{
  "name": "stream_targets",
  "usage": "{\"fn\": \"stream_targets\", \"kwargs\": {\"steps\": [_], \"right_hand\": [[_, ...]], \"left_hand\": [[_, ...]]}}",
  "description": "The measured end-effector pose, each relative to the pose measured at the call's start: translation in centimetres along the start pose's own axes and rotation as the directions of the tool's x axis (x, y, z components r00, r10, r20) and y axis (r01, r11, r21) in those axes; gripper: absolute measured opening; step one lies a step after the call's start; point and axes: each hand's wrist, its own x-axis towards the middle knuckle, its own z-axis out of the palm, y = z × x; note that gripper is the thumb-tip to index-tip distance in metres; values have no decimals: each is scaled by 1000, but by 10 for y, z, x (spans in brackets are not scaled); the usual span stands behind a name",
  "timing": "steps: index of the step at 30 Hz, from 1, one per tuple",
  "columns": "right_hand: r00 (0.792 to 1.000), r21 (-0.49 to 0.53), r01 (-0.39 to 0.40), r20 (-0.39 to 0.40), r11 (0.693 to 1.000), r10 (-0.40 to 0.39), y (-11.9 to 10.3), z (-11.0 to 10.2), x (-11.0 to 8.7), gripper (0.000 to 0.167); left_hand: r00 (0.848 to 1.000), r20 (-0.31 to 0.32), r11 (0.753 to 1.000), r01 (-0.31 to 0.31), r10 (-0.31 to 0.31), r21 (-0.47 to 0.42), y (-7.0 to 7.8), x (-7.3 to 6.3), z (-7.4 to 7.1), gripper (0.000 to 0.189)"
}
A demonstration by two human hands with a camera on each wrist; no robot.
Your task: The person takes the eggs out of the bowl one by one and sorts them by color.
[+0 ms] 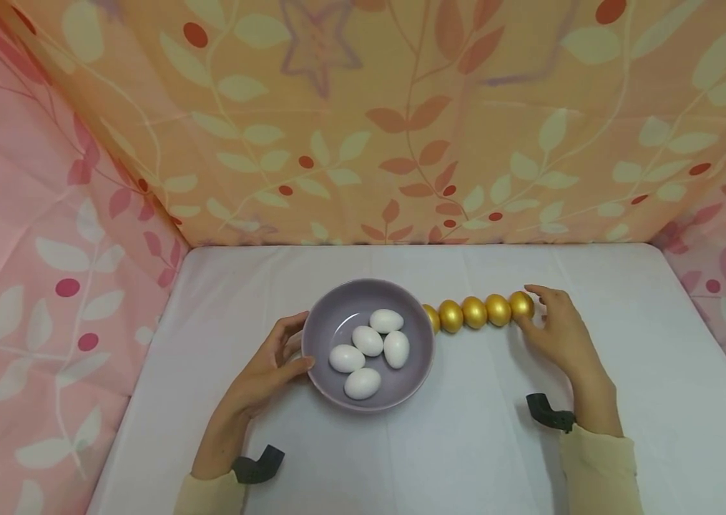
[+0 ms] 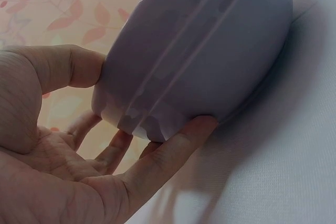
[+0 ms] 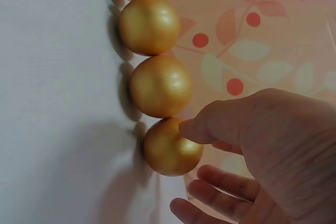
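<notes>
A lavender bowl (image 1: 401, 386) stands upright on the white tabletop, with several white eggs (image 1: 368, 341) lying in it. My left hand (image 1: 260, 372) grips the bowl's left side, thumb at the near rim and fingers spread along the outer wall (image 2: 231, 51). To the right of the bowl, several golden eggs (image 1: 475, 312) lie in a row; the leftmost is partly hidden behind the rim. At the row's right end, my right hand (image 1: 556, 329) has thumb and forefinger around the last golden egg (image 3: 170, 150). The other fingers of that hand hang loosely beside it.
A white cloth (image 1: 453, 443) covers the table. Patterned fabric walls stand around it: an orange one (image 1: 350, 157) at the back and pink ones (image 1: 34, 286) at the sides. A dark wrist mount (image 1: 260, 465) sticks out from each sleeve.
</notes>
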Motion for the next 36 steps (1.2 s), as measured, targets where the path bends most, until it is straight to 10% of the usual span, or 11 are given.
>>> {"fn": "stream_targets", "kwargs": {"steps": [12, 23, 36], "right_hand": [[985, 32, 137, -111, 990, -133, -40, -11, -10, 54], [955, 85, 295, -48, 952, -292, -99, -5, 6, 46], [861, 123, 478, 127, 870, -492, -158, 16, 24, 39]], "left_hand": [[1000, 11, 1000, 6, -6, 4, -2, 3, 3, 78], [1000, 13, 999, -6, 6, -42, 1, 1, -1, 79], [1000, 20, 999, 12, -11, -53, 2, 2, -3, 79]]}}
